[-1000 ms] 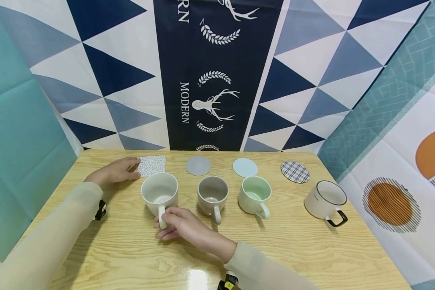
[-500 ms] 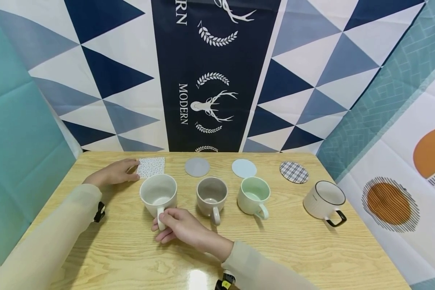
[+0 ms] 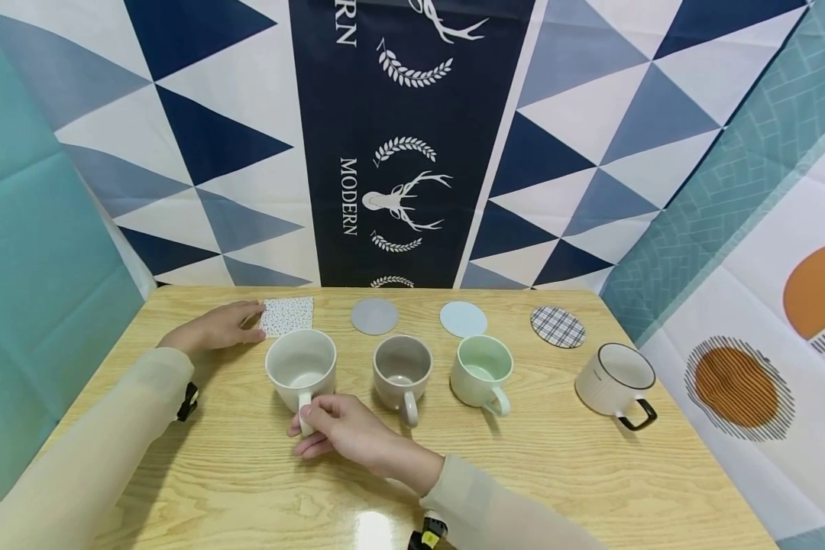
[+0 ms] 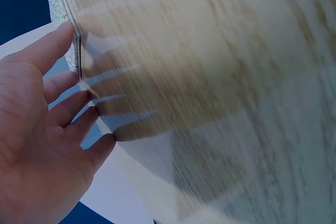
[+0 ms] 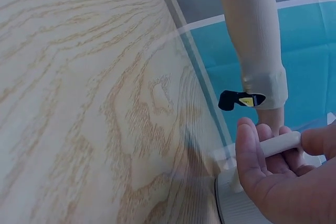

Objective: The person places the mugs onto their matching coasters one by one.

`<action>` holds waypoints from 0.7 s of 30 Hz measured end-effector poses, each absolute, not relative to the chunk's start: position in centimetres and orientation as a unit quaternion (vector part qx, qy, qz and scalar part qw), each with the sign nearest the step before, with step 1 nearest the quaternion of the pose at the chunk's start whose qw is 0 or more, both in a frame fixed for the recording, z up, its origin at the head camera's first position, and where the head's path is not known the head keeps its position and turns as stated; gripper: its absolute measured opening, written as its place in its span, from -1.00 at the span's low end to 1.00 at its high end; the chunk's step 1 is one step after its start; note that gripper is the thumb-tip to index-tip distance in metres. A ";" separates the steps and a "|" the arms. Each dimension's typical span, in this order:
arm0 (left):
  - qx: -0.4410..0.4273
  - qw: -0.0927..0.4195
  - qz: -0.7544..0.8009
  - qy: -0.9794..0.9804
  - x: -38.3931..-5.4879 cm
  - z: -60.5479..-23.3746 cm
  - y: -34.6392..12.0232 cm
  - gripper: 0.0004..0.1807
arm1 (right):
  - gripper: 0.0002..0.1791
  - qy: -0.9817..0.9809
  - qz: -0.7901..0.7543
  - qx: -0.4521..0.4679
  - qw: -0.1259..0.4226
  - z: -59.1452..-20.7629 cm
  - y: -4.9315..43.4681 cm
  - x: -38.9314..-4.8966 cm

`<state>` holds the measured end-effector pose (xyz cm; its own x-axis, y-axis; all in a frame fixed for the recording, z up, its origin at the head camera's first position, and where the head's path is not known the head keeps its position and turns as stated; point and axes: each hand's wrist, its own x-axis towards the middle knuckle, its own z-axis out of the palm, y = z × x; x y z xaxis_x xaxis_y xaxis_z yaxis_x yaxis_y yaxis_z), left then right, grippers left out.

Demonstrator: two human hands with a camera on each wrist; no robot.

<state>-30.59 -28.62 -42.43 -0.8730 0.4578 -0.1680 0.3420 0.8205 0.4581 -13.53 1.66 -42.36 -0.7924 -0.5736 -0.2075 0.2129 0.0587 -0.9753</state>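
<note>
A white mug [image 3: 302, 363] stands upright on the wooden table, its handle toward the near side. My right hand [image 3: 349, 431] pinches that handle between thumb and fingers; in the right wrist view the handle [image 5: 281, 144] runs across the fingers. Behind the mug lies a square white speckled coaster [image 3: 286, 316]. At the coaster's left edge is my left hand [image 3: 223, 326], thumb and forefinger touching it, fingers loosely spread. The left wrist view has the other fingertips [image 4: 107, 139] down on the tabletop. The mug partly hides the coaster's near edge.
Right of the white mug stand a grey-brown mug [image 3: 402, 374], a pale green mug [image 3: 481, 374] and a white mug with black handle [image 3: 608, 386]. Behind them lie a round grey coaster [image 3: 374, 316], a pale blue coaster [image 3: 464, 318] and a plaid coaster [image 3: 558, 326].
Both hands, the white mug and the speckled coaster keep their places. Only the head view has shifted slightly.
</note>
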 end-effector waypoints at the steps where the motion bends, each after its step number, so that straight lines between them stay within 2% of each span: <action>1: 0.212 0.137 0.212 0.944 -30.6 -42.4 -28.6 -0.18 | -0.62 0.666 -0.673 -0.134 0.292 -42.3 1.6 -13.5; 21: 0.218 0.136 0.212 0.943 -30.7 -42.7 -28.7 -0.17 | -0.65 0.675 -0.681 -0.101 0.266 -40.3 1.3 -14.5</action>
